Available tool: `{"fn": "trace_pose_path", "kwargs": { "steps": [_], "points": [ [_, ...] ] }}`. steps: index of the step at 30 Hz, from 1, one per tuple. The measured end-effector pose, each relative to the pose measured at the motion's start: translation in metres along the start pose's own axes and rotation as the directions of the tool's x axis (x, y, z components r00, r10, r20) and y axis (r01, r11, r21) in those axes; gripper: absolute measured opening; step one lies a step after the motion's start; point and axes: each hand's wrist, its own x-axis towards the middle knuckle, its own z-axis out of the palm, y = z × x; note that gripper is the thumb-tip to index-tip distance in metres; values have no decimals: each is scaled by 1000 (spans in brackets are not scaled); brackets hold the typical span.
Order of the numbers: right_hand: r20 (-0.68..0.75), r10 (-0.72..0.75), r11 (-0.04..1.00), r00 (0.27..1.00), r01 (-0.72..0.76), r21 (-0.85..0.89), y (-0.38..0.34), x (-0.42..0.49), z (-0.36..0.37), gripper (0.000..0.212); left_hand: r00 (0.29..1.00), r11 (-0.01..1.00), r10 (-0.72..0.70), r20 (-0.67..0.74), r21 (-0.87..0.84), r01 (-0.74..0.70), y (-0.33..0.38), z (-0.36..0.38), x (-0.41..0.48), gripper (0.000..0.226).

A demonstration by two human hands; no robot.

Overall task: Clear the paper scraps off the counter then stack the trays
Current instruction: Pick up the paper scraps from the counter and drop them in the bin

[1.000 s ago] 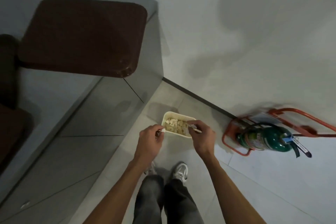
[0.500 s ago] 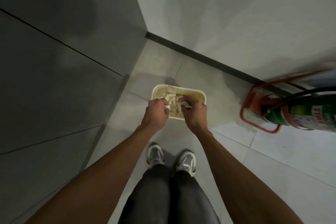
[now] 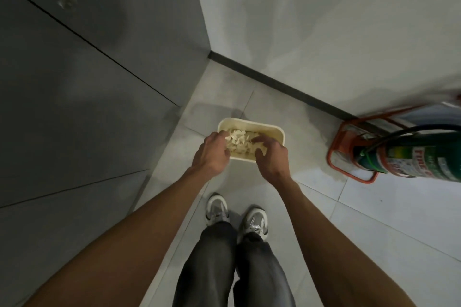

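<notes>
The left hand (image 3: 212, 153) and right hand (image 3: 272, 158) hang over a cream bin (image 3: 250, 123) on the tiled floor (image 3: 319, 209), probably so that debris drops inside rather than scattering. The paper scraps (image 3: 240, 141) are heaped in the bin, just under the fingertips. The right fingers are loosely spread and hold nothing visible. The left fingers are curled, but whether they pinch a scrap cannot be told.

This looks like a corner inside a commercial or public building. A green fire extinguisher (image 3: 411, 159) sits in a red floor stand (image 3: 349, 174) at 3 o'clock. Large pale floor tiles (image 3: 374, 207) meet a dark skirting (image 3: 287, 87) below a white wall (image 3: 324, 20), with grey panelled fronts (image 3: 87, 82) at 9 o'clock.
</notes>
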Motion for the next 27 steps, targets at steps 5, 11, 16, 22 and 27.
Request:
{"fn": "trace_pose_path", "kwargs": {
  "steps": [5, 11, 16, 22, 27],
  "points": [
    [-47, -119, 992, 992, 120, 41, -70, -79, -39, 31, 992, 998, -24, -126, -61, 16, 9, -72, -90, 41],
    [-37, -276, 958, 960, 278, 72, -156, -194, -81, 29, 939, 982, -37, -342, -185, -29, 12, -150, -241, 42],
    [9, -424, 903, 906, 422, 84, -223, -291, -106, 25, 854, 951, -168, -493, -309, 8, 7, -200, -371, 44],
    [62, -558, 827, 827, 549, 117, -296, -384, -111, 22, 716, 912, -305, -628, -408, 31, -14, -239, -508, 42],
    [129, -684, 729, 718, 674, 117, -334, -436, -89, 25, 593, 876, -408, -694, -481, 41, -65, -242, -594, 38]
  ]
}}
